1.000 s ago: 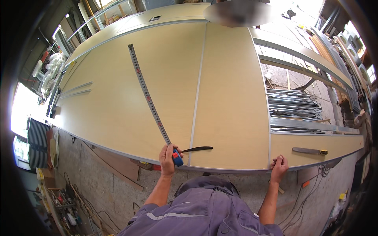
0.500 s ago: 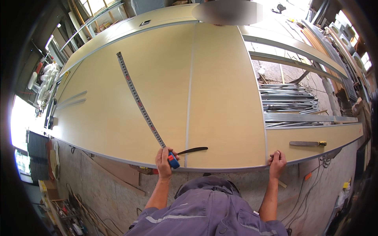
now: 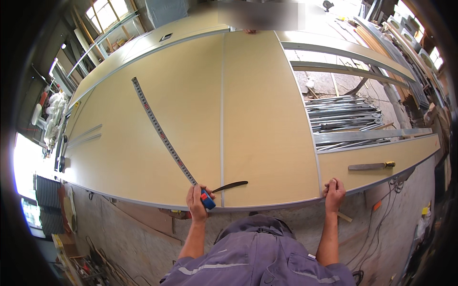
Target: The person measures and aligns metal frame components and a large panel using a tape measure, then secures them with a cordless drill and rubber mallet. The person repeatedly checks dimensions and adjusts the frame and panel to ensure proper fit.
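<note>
My left hand [image 3: 196, 202] is closed around a blue and red tape measure [image 3: 208, 200] near the panel's front edge. Its pale steel blade [image 3: 163, 136] runs out to the far left over a wide cream panel [image 3: 191, 95]. From the tape measure a black wrist strap [image 3: 232, 186] trails right across a grey seam strip. At the front edge, right of another seam, my right hand [image 3: 335, 193] has its fingers curled in; whatever they may hold is hidden. Beyond it, a flat file with a yellow and black handle [image 3: 372, 166] lies on the panel's narrow right part.
Metal rails [image 3: 353, 66] span an open frame at the right, above a pile of thin metal bars [image 3: 343, 113]. Two thin strips [image 3: 86, 136] lie on the panel's left. Across the far edge, another person's hand [image 3: 249, 31] shows. Cables [image 3: 381, 214] hang at the lower right.
The tape blade's free end has come nearer and a little left, while my left hand still holds the case. The whole view has shifted slightly. Another person's fingers now show at the far edge.
</note>
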Demonstrator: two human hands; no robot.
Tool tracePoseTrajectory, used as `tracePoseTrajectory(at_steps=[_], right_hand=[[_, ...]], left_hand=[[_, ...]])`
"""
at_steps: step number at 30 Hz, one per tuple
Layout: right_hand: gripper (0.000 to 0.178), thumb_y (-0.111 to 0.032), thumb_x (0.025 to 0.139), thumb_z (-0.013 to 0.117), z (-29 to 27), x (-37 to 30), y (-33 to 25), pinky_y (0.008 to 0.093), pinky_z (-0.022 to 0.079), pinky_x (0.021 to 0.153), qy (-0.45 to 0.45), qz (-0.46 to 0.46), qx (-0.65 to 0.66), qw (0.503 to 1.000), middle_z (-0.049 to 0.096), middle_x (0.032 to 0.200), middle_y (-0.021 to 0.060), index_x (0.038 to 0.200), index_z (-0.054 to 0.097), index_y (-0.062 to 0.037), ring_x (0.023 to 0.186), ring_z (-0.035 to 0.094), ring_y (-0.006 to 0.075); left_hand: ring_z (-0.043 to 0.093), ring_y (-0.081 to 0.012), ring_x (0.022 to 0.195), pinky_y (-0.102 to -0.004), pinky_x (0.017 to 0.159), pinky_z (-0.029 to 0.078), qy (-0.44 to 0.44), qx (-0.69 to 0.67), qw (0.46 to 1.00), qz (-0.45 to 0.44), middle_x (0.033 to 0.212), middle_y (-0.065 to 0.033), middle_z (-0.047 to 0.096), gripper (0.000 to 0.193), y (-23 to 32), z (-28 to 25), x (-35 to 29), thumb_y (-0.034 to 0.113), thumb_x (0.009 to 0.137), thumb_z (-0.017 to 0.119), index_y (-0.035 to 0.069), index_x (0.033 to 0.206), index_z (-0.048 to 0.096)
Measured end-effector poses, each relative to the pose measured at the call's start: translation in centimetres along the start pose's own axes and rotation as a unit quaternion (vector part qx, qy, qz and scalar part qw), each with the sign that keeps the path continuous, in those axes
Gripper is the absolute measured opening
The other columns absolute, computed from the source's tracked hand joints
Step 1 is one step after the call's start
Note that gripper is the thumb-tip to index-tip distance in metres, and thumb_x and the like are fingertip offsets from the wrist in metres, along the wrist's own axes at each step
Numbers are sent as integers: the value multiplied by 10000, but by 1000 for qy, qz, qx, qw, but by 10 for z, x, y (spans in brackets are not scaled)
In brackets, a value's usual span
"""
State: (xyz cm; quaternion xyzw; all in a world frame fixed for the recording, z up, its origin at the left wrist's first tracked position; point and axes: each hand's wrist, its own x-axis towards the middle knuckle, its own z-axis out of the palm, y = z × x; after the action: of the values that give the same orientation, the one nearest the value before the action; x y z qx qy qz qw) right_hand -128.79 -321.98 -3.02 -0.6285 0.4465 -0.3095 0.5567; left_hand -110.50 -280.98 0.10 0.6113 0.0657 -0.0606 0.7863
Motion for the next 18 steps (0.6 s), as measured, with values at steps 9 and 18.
tracePoseTrajectory(at_steps=[9, 18], right_hand=[[163, -147, 991, 555, -1, 0, -2, 228, 401, 420, 0, 21, 26, 999, 626, 734, 40, 1008, 645, -12, 513, 515, 67], [161, -124, 970, 557, -5, 4, -8, 236, 417, 428, -18, -9, 23, 1000, 636, 716, 51, 993, 658, -1, 506, 528, 72]], left_hand=[[627, -174, 621, -319, 577, 559, 2, 1, 1000, 8, 785, -90, 617, 265, -3, 1, 0, 293, 1045, 485, 50, 972, 565], [614, -189, 639, -332, 560, 542, 19, -19, 1000, 4, 798, -82, 601, 267, -1, 12, -1, 314, 1036, 491, 61, 984, 557]])
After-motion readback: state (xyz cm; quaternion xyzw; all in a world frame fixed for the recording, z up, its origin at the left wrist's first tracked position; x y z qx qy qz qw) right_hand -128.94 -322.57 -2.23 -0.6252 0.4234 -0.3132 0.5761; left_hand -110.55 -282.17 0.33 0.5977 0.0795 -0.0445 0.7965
